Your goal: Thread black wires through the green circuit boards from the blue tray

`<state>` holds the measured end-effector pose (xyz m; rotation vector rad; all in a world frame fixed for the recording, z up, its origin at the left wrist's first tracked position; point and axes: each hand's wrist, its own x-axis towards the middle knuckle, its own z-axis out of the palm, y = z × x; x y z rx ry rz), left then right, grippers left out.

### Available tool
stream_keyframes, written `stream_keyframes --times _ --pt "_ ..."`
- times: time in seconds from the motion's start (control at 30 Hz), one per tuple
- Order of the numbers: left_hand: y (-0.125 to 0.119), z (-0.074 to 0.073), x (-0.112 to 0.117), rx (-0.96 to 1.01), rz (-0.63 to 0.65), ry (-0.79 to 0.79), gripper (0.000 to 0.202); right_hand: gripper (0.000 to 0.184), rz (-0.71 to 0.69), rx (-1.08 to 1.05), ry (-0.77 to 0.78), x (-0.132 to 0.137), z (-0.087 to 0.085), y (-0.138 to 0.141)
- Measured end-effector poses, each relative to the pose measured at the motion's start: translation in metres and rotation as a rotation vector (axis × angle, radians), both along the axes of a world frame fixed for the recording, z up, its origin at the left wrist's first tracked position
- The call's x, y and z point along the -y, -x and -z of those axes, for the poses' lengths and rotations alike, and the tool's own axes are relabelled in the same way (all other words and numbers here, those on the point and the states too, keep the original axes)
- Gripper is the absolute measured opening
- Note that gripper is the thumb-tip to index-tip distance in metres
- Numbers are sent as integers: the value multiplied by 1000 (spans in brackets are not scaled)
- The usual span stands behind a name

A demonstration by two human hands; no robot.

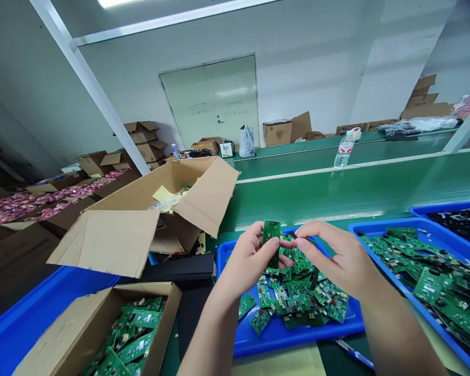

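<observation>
One green circuit board (271,244), long axis upright, gripped by thumb and fingers of the left hand (247,259), above a blue plastic tray (285,342) of loose boards (293,297). Right hand (334,256), just right of the board and not touching it, pinched closed on a small dark part (293,235).

no readable text, print on green circuit boards (272,235) too small, door lettering (215,107) blurred

Our left hand (250,263) grips an upright green circuit board (271,242); our right hand (342,258) pinches a small dark piece (293,235) just beside it.
</observation>
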<state>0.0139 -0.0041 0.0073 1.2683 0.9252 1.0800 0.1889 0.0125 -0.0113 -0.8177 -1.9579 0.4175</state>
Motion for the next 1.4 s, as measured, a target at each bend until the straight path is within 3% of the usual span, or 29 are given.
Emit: stream_keyframes --times 0.13,0.3,0.7,0.93,1.4 --pt "-6 5 0 -88 38 -14 11 16 1 182 -126 -1 -1 3" --pt "-7 7 1 -193 42 -61 4 16 41 247 -213 -5 2 6" --pt "-10 7 0 -137 19 -6 4 17 87 240 -168 -5 4 7" --pt "-12 3 2 -194 -14 -29 9 16 122 246 -226 -6 4 8" --pt "-14 13 -3 -208 -52 -61 14 16 162 265 -308 -7 6 9"
